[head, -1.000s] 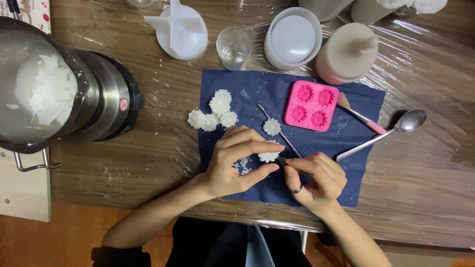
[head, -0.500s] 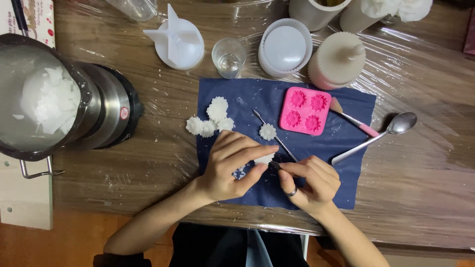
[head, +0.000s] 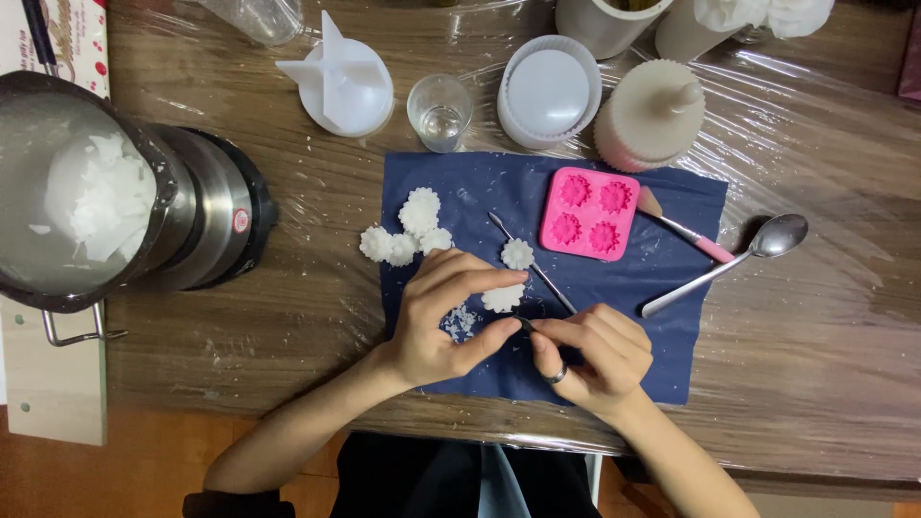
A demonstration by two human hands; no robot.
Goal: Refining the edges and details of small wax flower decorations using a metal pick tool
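1. Fingers of the left hand [head: 436, 321] pinch a white wax flower [head: 503, 298] over the blue cloth [head: 662, 297]; grip closed on it.
2. Right hand [head: 587, 355] holds a thin metal pick [head: 545, 278] against that flower.
3. Pink mould [head: 588, 213], spoon [head: 734, 261] and more wax flowers [head: 408, 230] lie nearby on the table [head: 815, 364].

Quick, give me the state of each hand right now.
Left hand: closed, pinching a white flower-shaped wax piece over the blue cloth.
Right hand: closed on a thin metal tool at that piece.
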